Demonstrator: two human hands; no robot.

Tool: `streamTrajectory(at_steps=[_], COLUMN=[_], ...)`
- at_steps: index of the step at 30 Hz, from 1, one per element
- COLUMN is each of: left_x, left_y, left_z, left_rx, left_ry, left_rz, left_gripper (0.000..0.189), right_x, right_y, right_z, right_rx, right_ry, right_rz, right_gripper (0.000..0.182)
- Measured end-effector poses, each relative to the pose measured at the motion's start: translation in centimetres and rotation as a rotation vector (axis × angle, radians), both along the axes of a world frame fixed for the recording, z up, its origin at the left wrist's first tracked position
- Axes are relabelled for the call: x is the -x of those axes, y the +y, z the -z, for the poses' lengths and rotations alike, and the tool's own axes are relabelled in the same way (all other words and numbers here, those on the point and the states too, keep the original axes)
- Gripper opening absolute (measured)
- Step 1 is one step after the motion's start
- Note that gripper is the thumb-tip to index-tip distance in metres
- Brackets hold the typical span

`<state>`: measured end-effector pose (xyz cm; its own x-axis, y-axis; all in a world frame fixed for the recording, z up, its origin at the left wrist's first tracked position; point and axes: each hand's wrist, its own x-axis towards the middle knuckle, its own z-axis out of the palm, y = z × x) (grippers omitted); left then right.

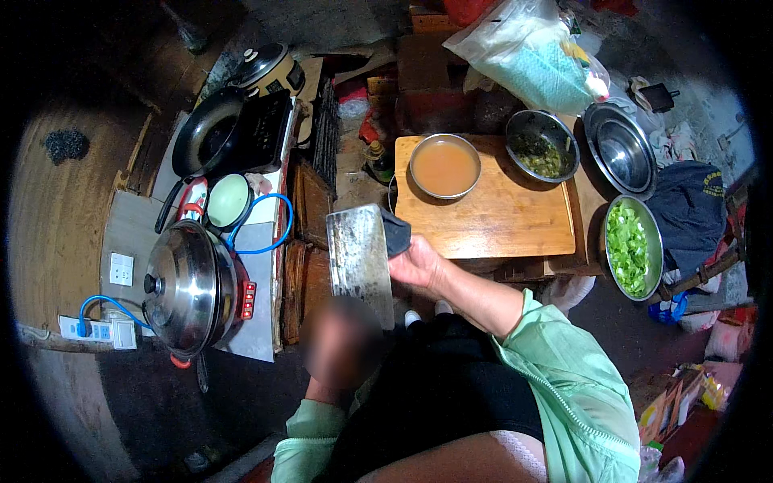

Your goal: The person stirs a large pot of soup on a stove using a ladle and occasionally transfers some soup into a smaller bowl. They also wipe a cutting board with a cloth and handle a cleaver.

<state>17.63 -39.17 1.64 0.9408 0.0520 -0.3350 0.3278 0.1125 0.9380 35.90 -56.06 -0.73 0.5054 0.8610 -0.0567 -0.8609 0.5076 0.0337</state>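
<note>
A wide, worn metal blade, apparently a cleaver point(360, 256), is in front of my body, above the gap between the counter and the table. My left hand point(341, 347) is at its lower end; a blur hides the fingers and any handle there. With my right hand point(416, 262) I grip a dark piece, seemingly a folded cloth point(395, 232), against the blade's right edge. Beyond that hand lies a wooden cutting board point(483, 223). It carries a metal bowl of cloudy orange-brown liquid point(445, 166) and a metal bowl of chopped greens point(542, 151).
On the left counter stand a lidded electric pot point(184, 287) with red lights, a black wok point(208, 133) and a pale green bowl point(228, 200). A blue cord point(290, 220) loops over the counter edge. Rightward are a bowl of cut lettuce point(631, 253) and stacked metal basins point(622, 151).
</note>
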Motion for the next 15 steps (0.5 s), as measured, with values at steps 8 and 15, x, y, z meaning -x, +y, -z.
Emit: streamTrajectory(at_steps=[8,15], left_x=[-1.5,1.0], left_y=[-0.3,1.7], left_z=[-1.4,1.0], left_rx=[0.026,0.014], left_ry=[-0.194,-0.103], left_rz=[-0.32,-0.424], left_gripper=[0.016,0.013], right_x=[4.8,-0.2], right_y=[-0.2,-2.3], right_z=[0.1,2.7], right_rx=[0.624,1.347], right_ry=[-0.515,-2.058], right_rz=[-0.26,0.407], right_gripper=[0.022,0.026])
